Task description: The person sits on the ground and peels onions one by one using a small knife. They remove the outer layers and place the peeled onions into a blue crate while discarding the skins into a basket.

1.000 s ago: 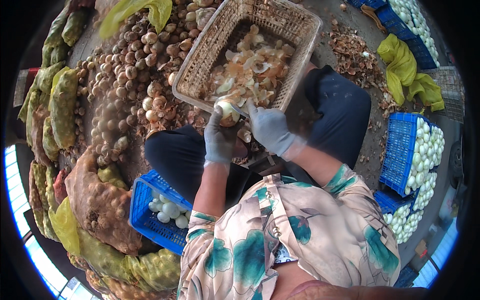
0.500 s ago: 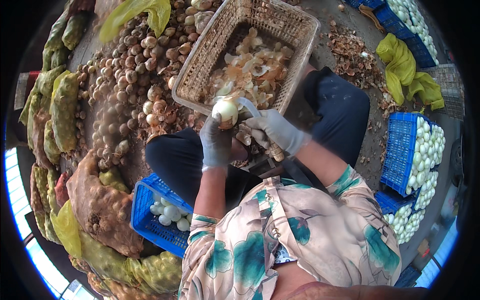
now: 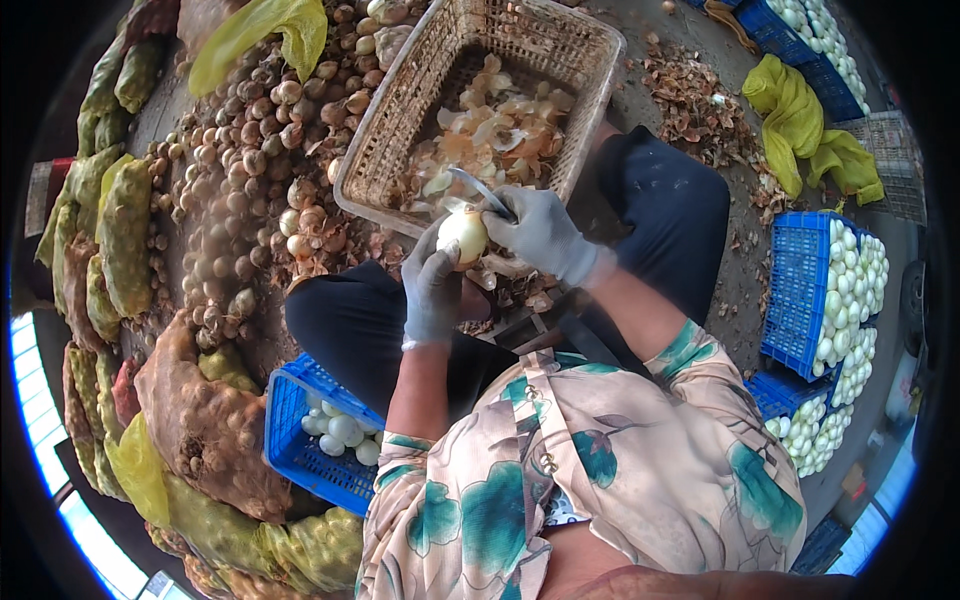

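Note:
In my gloved left hand (image 3: 432, 278) sits a partly peeled onion (image 3: 463, 237), its pale flesh facing up and the fingers wrapped round its side. My gloved right hand (image 3: 545, 235) grips a knife (image 3: 478, 188); its curved blade reaches up and left, just above the onion's top. The right fingers hide most of the handle. Both hands are close together by the near rim of a dirty beige plastic crate (image 3: 352, 190). Loose onion skins (image 3: 510, 130) lie inside that crate.
Unpeeled onions (image 3: 240, 150) spread over the floor at left, beside full mesh sacks (image 3: 125, 235). A blue crate (image 3: 290, 425) with peeled onions stands by my left knee. Stacked blue crates (image 3: 795, 290) of peeled onions line the right. Yellow mesh bags (image 3: 785, 110) lie far right.
My right hand has come up and left, turning the knife so that its blade is above the onion. My left hand has tilted the onion slightly.

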`<state>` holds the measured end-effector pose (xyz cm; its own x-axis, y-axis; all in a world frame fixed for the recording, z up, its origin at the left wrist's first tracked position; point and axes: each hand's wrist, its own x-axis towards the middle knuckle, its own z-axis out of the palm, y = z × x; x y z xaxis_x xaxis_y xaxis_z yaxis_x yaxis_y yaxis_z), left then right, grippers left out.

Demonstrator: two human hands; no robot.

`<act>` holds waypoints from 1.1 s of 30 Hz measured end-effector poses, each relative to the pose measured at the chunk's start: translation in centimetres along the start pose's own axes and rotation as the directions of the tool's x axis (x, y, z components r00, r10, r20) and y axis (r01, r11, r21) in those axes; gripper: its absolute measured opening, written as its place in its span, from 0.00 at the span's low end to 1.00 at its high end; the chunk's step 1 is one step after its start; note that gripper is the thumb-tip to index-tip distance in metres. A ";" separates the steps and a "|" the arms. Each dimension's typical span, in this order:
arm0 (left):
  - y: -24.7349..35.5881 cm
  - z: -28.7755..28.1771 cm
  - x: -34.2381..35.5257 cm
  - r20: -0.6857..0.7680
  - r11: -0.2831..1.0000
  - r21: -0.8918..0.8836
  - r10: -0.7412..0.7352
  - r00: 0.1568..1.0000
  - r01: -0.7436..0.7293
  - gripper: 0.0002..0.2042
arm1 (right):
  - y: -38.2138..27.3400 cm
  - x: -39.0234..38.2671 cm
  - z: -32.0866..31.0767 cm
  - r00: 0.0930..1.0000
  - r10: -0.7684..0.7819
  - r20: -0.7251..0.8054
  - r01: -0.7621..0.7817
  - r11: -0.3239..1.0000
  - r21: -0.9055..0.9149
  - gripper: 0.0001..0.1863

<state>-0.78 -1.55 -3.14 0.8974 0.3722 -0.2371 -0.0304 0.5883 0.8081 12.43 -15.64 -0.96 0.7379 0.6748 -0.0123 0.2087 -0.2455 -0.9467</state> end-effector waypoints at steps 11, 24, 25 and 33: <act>-0.8 0.1 -0.2 -0.024 0.990 -0.060 -0.126 0.992 0.124 0.33 | -1.5 -0.4 -0.3 0.903 0.362 0.233 -0.431 0.767 0.476 0.09; -0.5 1.0 0.1 0.024 0.985 -0.169 0.038 0.999 -0.033 0.39 | 2.0 -0.2 -1.1 0.831 0.284 0.479 -0.475 -0.086 0.876 0.03; -0.4 1.0 0.1 0.045 0.980 -0.195 0.048 0.998 -0.039 0.40 | 2.0 -0.3 -1.2 0.845 0.245 0.476 -0.473 -0.075 0.878 0.04; -0.6 0.9 0.8 0.033 0.995 0.026 -0.099 0.995 0.098 0.45 | -1.4 -0.3 -3.0 0.906 0.248 0.343 -0.422 0.583 0.695 0.10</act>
<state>0.36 -2.26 -3.32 0.9101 0.2881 -0.2979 0.0692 0.6031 0.7947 13.82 -17.55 1.36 0.5000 0.7895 -0.3560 -0.6357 0.0554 -0.7700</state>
